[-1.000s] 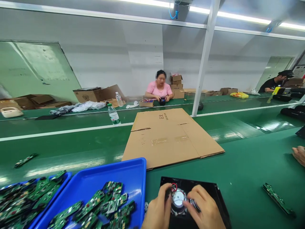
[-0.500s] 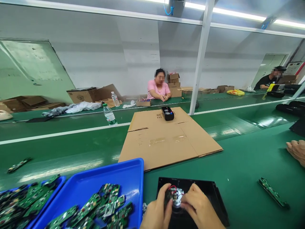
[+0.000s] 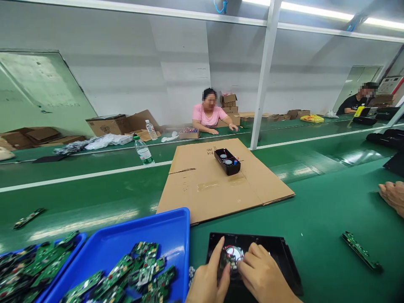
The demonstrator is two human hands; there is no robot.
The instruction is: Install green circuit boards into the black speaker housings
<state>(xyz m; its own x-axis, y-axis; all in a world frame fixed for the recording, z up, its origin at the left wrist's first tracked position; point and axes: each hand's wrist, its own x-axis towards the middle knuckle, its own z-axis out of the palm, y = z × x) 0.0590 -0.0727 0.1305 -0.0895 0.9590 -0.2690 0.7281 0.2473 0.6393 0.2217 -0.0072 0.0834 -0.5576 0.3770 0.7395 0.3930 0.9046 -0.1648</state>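
A black plastic housing [image 3: 279, 254] lies on the green belt at the bottom centre. Inside it sits a round silver speaker [image 3: 234, 254] with red wires. My left hand [image 3: 208, 280] grips the speaker's left side, thumb pointing up. My right hand [image 3: 263, 275] presses its fingertips on the speaker's right side. A second black housing [image 3: 227, 161] with small parts inside rests on the flat cardboard sheet [image 3: 202, 185] further ahead.
A blue tray [image 3: 126, 244] of green circuit boards sits left of my hands, another blue tray [image 3: 38, 263] at far left. Loose boards [image 3: 361, 251] lie right. Another person's hand [image 3: 391, 195] shows at the right edge. A water bottle [image 3: 143, 150] stands beyond; a person in pink [image 3: 210, 115] sits across.
A second black housing has appeared and slid across the cardboard toward me. The person in pink has let go of it and reached out an arm. My hands have stayed on the speaker.
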